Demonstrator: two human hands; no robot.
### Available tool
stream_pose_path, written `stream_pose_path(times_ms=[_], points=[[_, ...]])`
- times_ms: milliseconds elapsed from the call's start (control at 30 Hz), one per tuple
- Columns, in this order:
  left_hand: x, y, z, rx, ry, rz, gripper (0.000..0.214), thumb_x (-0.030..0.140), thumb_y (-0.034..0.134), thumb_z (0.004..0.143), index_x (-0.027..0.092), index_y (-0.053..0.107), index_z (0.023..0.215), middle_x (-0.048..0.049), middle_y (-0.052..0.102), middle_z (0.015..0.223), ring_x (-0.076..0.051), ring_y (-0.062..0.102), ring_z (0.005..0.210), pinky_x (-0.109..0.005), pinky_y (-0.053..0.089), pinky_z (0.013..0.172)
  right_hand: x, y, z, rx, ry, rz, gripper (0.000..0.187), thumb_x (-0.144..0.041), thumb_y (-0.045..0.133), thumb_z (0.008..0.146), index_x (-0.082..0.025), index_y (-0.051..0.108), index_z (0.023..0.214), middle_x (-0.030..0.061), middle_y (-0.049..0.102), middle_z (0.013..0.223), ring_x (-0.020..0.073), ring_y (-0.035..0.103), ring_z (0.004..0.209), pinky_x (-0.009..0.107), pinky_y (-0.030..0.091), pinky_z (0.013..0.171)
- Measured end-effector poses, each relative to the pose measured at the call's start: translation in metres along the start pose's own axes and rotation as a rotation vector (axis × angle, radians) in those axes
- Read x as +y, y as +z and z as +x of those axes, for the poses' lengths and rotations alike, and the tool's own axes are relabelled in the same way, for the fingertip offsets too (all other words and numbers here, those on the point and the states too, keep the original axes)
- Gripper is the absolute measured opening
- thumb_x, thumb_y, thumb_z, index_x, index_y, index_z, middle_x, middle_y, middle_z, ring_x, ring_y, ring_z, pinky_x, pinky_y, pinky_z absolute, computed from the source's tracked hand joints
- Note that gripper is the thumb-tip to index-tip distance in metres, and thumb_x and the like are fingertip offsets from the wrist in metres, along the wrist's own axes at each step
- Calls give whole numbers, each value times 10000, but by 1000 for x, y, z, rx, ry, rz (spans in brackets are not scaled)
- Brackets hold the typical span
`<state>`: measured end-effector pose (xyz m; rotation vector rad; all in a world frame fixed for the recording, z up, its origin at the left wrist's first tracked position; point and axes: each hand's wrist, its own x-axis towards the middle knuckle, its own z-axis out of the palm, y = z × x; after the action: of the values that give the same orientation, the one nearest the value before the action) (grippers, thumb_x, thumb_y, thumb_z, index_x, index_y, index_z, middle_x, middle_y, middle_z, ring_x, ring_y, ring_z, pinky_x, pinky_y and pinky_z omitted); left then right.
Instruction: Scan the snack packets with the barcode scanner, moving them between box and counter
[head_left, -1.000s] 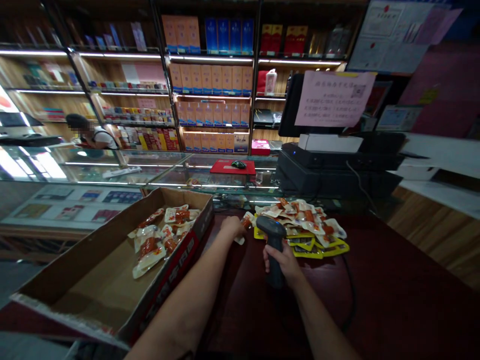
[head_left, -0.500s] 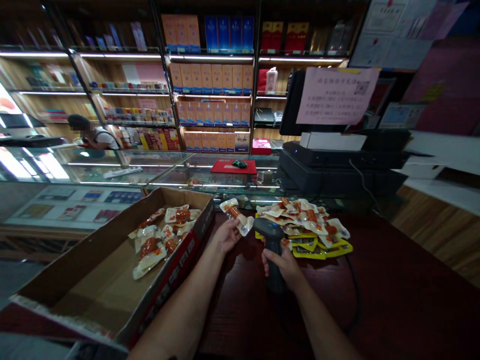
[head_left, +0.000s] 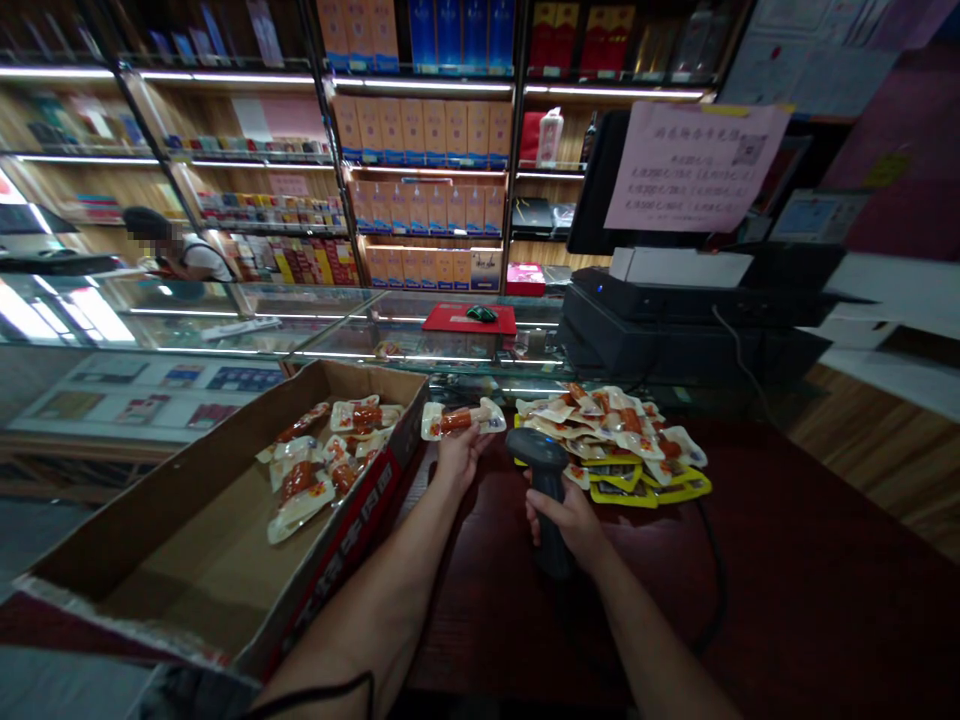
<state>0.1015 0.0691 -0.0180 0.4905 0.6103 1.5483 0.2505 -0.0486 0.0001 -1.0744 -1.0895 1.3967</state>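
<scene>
We hold our dark-grey scanner (head_left: 548, 474) upright, blue light on its head, and just left of it 1 pale-edged packet of reddish-brown sausage (head_left: 456, 420) crosswise.

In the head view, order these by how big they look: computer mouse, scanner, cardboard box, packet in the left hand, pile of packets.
1. Cardboard box
2. Pile of packets
3. Scanner
4. Packet in the left hand
5. Computer mouse, which lies farthest back

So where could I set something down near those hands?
The red tabletop is bare right of the black cable; the cardboard box has bare floor at its near end. It's crowded beyond the right hand, where packets are heaped, and tight between box and left hand.
</scene>
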Motion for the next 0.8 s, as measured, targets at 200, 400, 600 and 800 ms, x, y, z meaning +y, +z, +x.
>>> stream_pose_path(times_ms=[200, 400, 600, 800], points=[[-2, -3, 0, -14, 27, 51, 441, 102, 742, 545, 188, 561, 938, -26, 669, 849, -223, 657, 844, -455, 509, 811, -1, 3, -1, 4, -20, -2, 375, -388, 685, 683, -186, 486, 928, -74, 571, 521, 100, 508, 375, 220, 441, 362], [-6, -2, -3, -63, 30, 48, 498, 154, 782, 478, 169, 573, 930, -62, 685, 859, -252, 661, 845, -450, 491, 830, 1, 3, 0, -2, -27, -3, 372, -398, 688, 675, -190, 478, 901, -76, 568, 513, 101, 504, 364, 220, 436, 355], [-6, -4, -2, -53, 32, 44, 544, 155, 784, 477, 187, 562, 973, -39, 676, 867, -228, 657, 832, -455, 483, 835, 3, 3, 1, 3, -26, 12, 394, -406, 698, 662, -189, 479, 908, -80, 566, 503, 95, 500, 363, 208, 435, 349], [-2, -4, -9, -17, 39, 47, 512, 134, 759, 529, 195, 553, 994, -18, 662, 857, -187, 652, 785, -403, 518, 776, 5, 4, 4, 9, 0, -4, 504, -445, 723, 625, -173, 488, 978, -77, 570, 488, 102, 497, 350, 212, 431, 332]])
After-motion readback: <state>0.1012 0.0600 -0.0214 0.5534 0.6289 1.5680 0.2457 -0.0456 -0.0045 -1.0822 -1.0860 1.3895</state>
